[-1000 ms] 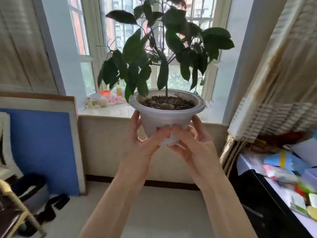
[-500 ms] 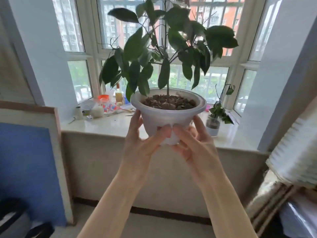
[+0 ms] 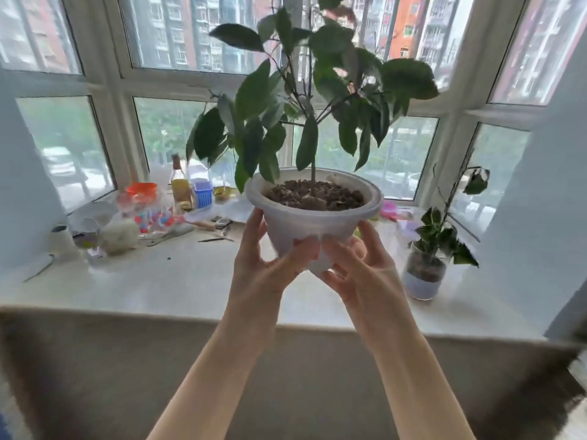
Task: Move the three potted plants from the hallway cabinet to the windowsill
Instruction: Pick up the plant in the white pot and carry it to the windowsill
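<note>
A leafy plant in a white pot (image 3: 306,223) is held up in the air over the windowsill (image 3: 190,284). My left hand (image 3: 266,268) wraps the pot's left side and my right hand (image 3: 359,274) wraps its right side, thumbs meeting on the front wall. Brown pebbly soil fills the pot, and dark green leaves spread wide above it. A small plant in a glass jar (image 3: 424,274) stands on the sill at the right, apart from my hands.
Clutter fills the sill's left and back: an orange-lidded jar (image 3: 143,201), a bottle (image 3: 179,182), a blue basket (image 3: 203,193), a white fluffy ball (image 3: 119,235), small tools. Pink items (image 3: 394,211) lie behind the pot. Window frames enclose the bay; white walls flank it.
I have come closer to the window with the pot held the same way. The sill now lies right below the pot, and the blue board and curtain have left the view.
</note>
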